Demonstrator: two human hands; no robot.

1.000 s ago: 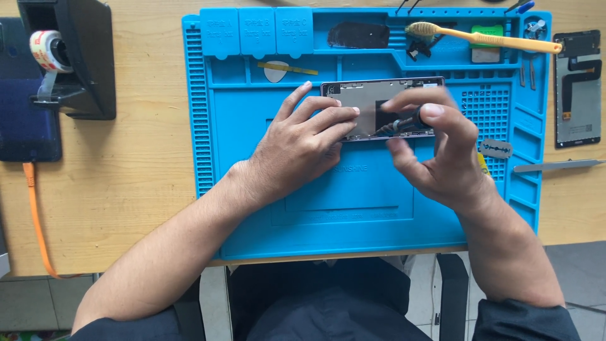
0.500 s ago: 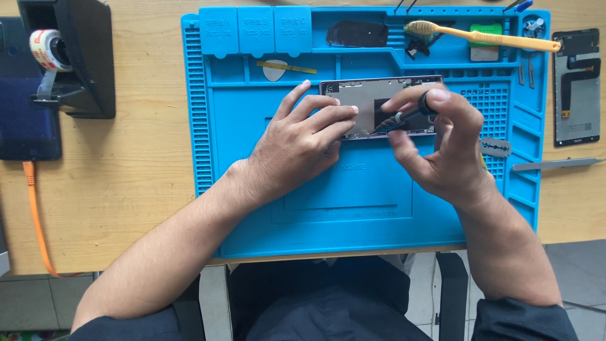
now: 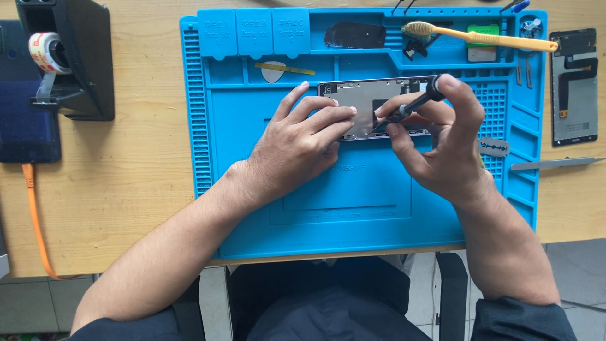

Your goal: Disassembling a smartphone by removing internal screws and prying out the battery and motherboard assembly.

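An opened phone chassis (image 3: 363, 101), grey metal inside, lies flat on a blue silicone repair mat (image 3: 353, 202). My left hand (image 3: 300, 142) rests on its left half, fingers spread and pressing it down. My right hand (image 3: 442, 142) grips a small black screwdriver (image 3: 413, 106); the forefinger caps its top and the tip points down-left into the chassis.
A yellow toothbrush (image 3: 483, 36), a pick (image 3: 273, 72) and small parts sit in the mat's top trays. A razor blade (image 3: 492, 147) and metal spudger (image 3: 555, 163) lie at the right, with a phone screen part (image 3: 573, 85) beyond. A tape dispenser (image 3: 60, 60) and orange cable (image 3: 35, 221) are left.
My right hand has raised the screwdriver more upright, the forefinger moving onto its cap. My left hand stays on the chassis.
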